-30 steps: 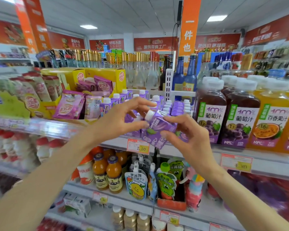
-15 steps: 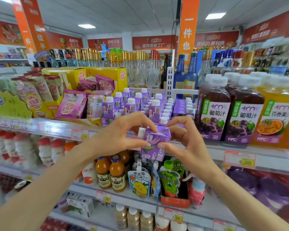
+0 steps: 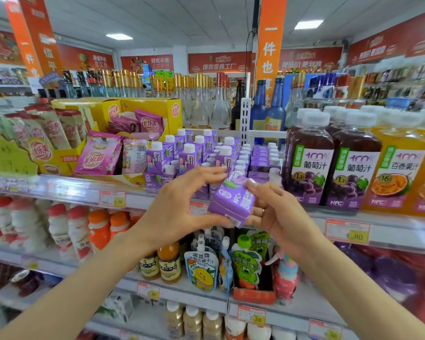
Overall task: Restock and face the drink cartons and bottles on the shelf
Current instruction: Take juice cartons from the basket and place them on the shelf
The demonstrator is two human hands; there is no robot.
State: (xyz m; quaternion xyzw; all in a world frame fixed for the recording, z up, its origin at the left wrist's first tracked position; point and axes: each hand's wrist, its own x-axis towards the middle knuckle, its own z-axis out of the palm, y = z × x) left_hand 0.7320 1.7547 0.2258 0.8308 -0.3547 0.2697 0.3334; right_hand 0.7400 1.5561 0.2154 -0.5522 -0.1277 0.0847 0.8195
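A small purple drink carton (image 3: 232,201) is held tilted in front of the shelf edge (image 3: 292,213). My left hand (image 3: 179,209) pinches its left side between thumb and fingers. My right hand (image 3: 277,212) holds its right side, index fingertip on the top corner. Behind them, several matching purple cartons with white caps (image 3: 189,155) stand in rows on the upper shelf. Dark grape juice bottles (image 3: 309,158) and orange passion-fruit juice bottles (image 3: 400,168) stand to the right.
Yellow boxes of pink snack packets (image 3: 101,153) fill the shelf's left part. Glass bottles (image 3: 206,99) stand behind. The lower shelf holds white yoghurt bottles (image 3: 59,227), orange bottles (image 3: 168,263) and spouted pouches (image 3: 201,268). Price tags (image 3: 347,231) line the shelf edges.
The carton has come down and toward me, away from the shelf rows, and has been turned between both hands so a printed side faces me.
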